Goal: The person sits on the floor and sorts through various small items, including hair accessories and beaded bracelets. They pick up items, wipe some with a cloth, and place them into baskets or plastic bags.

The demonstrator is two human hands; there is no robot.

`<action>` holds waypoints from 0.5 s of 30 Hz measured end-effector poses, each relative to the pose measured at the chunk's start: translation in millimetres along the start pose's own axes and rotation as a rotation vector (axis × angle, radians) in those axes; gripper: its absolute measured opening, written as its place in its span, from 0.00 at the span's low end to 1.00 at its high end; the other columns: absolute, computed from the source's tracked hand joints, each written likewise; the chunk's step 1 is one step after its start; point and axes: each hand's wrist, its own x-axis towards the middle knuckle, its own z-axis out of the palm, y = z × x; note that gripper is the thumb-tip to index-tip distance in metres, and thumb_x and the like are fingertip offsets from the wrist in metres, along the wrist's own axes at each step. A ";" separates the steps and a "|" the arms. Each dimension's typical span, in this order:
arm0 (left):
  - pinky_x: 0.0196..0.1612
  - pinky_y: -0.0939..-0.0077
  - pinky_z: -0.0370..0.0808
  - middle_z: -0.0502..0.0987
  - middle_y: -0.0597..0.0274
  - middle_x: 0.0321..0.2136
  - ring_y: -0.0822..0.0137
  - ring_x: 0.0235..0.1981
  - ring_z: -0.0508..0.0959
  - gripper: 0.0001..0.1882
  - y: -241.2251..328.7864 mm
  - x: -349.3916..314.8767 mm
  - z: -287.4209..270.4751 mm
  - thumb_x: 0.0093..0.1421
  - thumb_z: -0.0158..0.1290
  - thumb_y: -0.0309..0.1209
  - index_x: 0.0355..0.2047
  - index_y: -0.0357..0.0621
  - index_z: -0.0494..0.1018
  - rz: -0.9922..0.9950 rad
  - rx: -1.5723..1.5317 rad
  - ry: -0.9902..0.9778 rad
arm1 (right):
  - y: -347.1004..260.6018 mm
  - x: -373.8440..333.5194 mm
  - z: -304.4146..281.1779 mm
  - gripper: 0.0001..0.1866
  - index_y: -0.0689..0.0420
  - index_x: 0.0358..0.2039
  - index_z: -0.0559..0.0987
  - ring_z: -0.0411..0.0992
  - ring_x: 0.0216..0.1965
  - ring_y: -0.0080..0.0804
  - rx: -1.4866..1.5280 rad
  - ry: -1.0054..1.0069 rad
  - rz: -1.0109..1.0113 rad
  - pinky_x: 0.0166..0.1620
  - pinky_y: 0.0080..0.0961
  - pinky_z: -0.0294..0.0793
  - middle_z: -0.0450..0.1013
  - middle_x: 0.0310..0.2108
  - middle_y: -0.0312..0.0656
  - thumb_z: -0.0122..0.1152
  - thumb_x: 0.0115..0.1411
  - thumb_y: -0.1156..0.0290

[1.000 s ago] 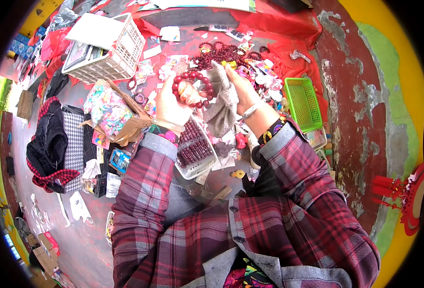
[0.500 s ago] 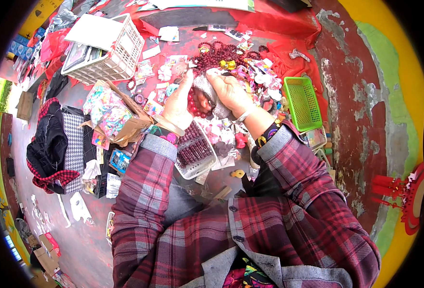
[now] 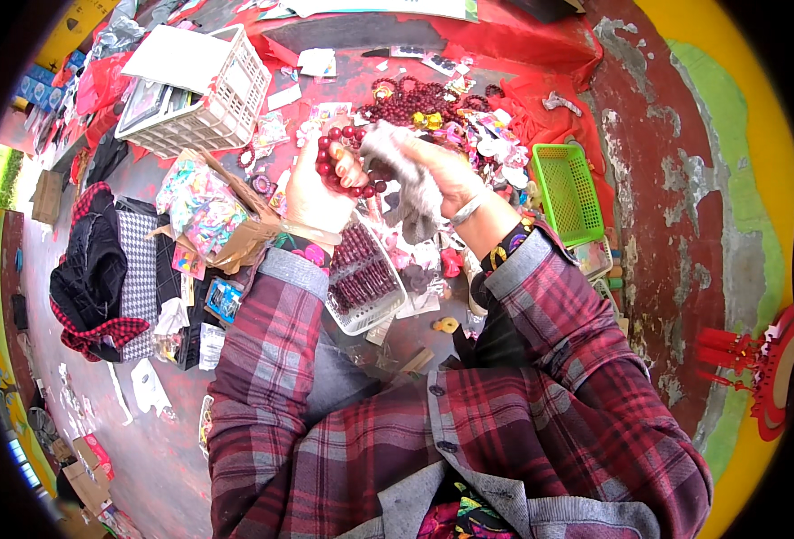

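Observation:
My left hand (image 3: 319,196) is closed around a loop of dark red round beads, a beaded bracelet (image 3: 328,154), with its fingers curled through the loop. Beside it my right hand (image 3: 446,172) grips a grey cloth (image 3: 411,180), which hangs down from the fingers and lies close against the beads. Just below the hands sits a white basket (image 3: 374,321) filled with rows of dark red beaded strands. Beyond them, a heap of dark red beads (image 3: 406,103) lies on the red-covered table, mixed with small trinkets.
A green plastic basket (image 3: 569,196) stands to the right. On the left are a cardboard box (image 3: 248,235) of colourful packets and a white crate (image 3: 226,99) with a board on top. A black and checked jacket (image 3: 91,269) lies farther left, and a peeling wall (image 3: 648,216) rises on the right.
My hands have drawn apart. The bracelet now shows on my left fingers, while my right hand has pulled the grey cloth off to the right.

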 end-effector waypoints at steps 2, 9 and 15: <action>0.24 0.74 0.66 0.67 0.63 0.16 0.67 0.19 0.67 0.18 -1.2 0.2 6.5 0.61 0.38 0.43 0.24 0.42 0.66 0.017 -0.033 0.163 | 0.8 -5.4 21.3 0.12 0.64 0.37 0.73 0.71 0.28 0.27 -0.096 -0.092 -0.049 0.33 0.24 0.72 0.73 0.29 0.42 0.50 0.58 0.69; 0.23 0.74 0.70 0.71 0.59 0.17 0.66 0.18 0.72 0.20 -10.1 -5.0 27.3 0.57 0.45 0.47 0.23 0.41 0.69 -0.168 0.264 0.205 | 9.0 3.8 -2.3 0.17 0.63 0.28 0.73 0.70 0.18 0.26 -0.337 -0.093 -0.172 0.25 0.21 0.70 0.71 0.18 0.39 0.45 0.61 0.62; 0.21 0.74 0.70 0.72 0.60 0.16 0.67 0.16 0.72 0.22 -8.6 -6.5 16.7 0.59 0.43 0.48 0.19 0.43 0.68 -0.291 0.387 0.149 | 5.9 6.3 -9.2 0.20 0.64 0.30 0.74 0.70 0.21 0.26 -0.477 0.069 -0.126 0.27 0.22 0.70 0.72 0.20 0.39 0.45 0.61 0.58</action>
